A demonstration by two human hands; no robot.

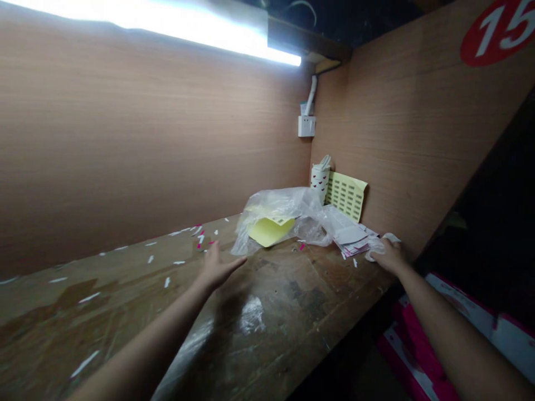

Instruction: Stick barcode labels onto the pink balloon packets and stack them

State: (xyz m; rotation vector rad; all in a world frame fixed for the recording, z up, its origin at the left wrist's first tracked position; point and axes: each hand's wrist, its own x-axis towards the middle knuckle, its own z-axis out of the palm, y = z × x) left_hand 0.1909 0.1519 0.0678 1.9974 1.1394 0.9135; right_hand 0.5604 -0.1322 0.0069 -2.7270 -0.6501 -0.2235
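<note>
My left hand (216,268) hovers over the wooden tabletop (288,295), empty, its thumb and fingers spread. Just beyond it lies a crumpled clear plastic bag (280,199) with a folded yellow sheet (271,231) in or under it. At the right edge of the table, my right hand (390,257) is closed on a crumpled white wad (375,248), either tissue or thin plastic; I cannot tell which. Beside that wad is a loose pile of white printed papers (351,235) with pink edges.
A heart-patterned cup (319,179) and a yellow label sheet (346,195) stand in the back corner. White and pink paper scraps (201,239) litter the table. White and pink boxes (463,303) sit below its right edge. A bright tube light (234,34) hangs overhead.
</note>
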